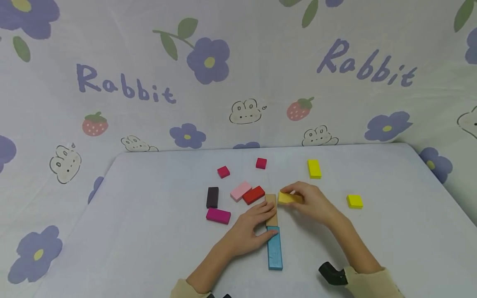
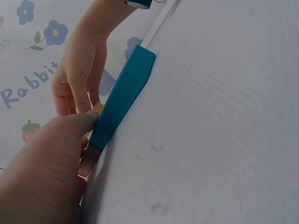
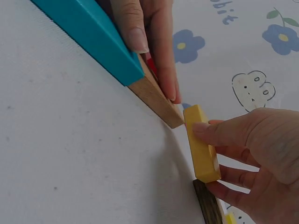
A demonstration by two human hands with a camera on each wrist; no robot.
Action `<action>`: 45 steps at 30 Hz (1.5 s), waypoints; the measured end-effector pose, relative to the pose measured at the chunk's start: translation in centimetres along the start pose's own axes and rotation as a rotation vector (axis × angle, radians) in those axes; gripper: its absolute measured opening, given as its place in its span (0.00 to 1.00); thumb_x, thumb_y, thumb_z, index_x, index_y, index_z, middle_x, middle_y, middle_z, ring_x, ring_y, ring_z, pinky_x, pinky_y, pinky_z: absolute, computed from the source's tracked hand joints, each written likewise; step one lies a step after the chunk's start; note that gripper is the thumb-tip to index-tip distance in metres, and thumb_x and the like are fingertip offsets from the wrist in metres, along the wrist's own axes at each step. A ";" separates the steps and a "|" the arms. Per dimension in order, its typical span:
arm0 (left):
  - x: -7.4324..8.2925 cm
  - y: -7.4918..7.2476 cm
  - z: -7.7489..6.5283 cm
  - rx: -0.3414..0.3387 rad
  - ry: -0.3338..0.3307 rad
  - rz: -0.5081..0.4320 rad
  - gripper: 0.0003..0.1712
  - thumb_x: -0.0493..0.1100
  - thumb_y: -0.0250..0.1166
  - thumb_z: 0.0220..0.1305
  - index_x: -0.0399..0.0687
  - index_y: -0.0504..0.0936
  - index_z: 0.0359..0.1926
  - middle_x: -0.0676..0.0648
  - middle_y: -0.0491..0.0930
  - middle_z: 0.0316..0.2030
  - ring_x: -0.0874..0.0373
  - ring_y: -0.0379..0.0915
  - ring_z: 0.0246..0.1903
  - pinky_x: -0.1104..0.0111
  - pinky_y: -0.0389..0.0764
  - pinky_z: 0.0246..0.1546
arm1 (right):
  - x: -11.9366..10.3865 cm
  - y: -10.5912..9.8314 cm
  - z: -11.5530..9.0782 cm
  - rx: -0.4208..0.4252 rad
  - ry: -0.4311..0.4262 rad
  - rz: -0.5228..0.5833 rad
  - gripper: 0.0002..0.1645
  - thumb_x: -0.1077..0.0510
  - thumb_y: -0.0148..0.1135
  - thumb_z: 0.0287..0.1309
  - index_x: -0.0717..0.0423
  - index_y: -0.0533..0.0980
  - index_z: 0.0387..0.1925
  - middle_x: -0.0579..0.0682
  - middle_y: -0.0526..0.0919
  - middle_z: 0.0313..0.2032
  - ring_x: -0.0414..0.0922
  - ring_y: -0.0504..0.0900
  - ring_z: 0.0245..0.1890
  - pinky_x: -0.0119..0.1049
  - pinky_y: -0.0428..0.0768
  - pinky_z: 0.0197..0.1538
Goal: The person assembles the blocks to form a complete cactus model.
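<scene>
A blue block (image 1: 275, 250) and a tan wooden block (image 1: 271, 211) lie end to end in a line on the white table. My left hand (image 1: 249, 229) rests on them, its thumb touching the blue one and its fairly straight fingers on the tan one. To the right, my right hand (image 1: 314, 203) pinches a yellow block (image 3: 201, 144) between thumb and fingers. That block's end is close beside the far end of the tan block. Below it in the right wrist view is a dark brown block (image 3: 209, 203), hidden in the head view.
Left of the line lie a red block (image 1: 254, 195), a pink block (image 1: 241, 191), a black block (image 1: 213, 197) and a magenta block (image 1: 218, 216). Farther back are two small red blocks (image 1: 223, 171). Yellow blocks (image 1: 314, 169) lie at the back right and far right.
</scene>
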State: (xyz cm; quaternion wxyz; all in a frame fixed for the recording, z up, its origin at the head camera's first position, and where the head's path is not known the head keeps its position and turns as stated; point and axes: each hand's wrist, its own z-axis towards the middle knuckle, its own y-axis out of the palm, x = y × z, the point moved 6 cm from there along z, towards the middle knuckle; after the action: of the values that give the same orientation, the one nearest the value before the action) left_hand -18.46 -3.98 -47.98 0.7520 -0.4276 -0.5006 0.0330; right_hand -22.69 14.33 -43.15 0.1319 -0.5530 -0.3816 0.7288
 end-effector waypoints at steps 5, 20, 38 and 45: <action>0.1 0.0 0.0 0.001 0.008 0.000 0.35 0.49 0.68 0.71 0.47 0.73 0.76 0.52 0.68 0.77 0.54 0.56 0.80 0.55 0.64 0.78 | -0.2 0.5 0.0 -0.005 -0.002 -0.029 0.20 0.69 0.71 0.63 0.65 0.82 0.56 0.61 0.86 0.55 0.60 0.82 0.55 0.59 0.82 0.63; 0.3 -0.1 -0.2 0.028 0.049 -0.006 0.35 0.48 0.70 0.70 0.42 0.74 0.74 0.49 0.70 0.76 0.51 0.59 0.79 0.55 0.65 0.77 | 0.0 1.2 -0.1 0.011 -0.022 -0.131 0.19 0.69 0.70 0.63 0.64 0.83 0.56 0.59 0.87 0.53 0.61 0.81 0.58 0.62 0.78 0.66; 0.2 -0.1 -0.1 0.014 0.042 -0.016 0.35 0.48 0.69 0.70 0.44 0.73 0.75 0.49 0.69 0.76 0.52 0.58 0.80 0.55 0.65 0.77 | 0.1 1.6 0.0 -0.007 -0.020 -0.178 0.20 0.65 0.70 0.65 0.63 0.83 0.58 0.59 0.86 0.54 0.60 0.81 0.58 0.62 0.77 0.66; 0.2 -0.1 -0.1 0.014 0.045 -0.011 0.35 0.47 0.69 0.71 0.43 0.73 0.75 0.49 0.70 0.76 0.52 0.58 0.80 0.56 0.65 0.77 | -0.1 1.5 0.0 -0.011 -0.027 -0.173 0.21 0.64 0.71 0.65 0.63 0.82 0.59 0.59 0.85 0.54 0.61 0.80 0.59 0.62 0.77 0.66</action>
State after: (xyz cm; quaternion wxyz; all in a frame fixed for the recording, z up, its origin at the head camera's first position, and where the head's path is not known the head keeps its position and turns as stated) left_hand -18.36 -4.03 -47.80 0.7662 -0.4202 -0.4858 0.0225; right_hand -22.27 13.26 -44.11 0.1861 -0.5088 -0.4337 0.7200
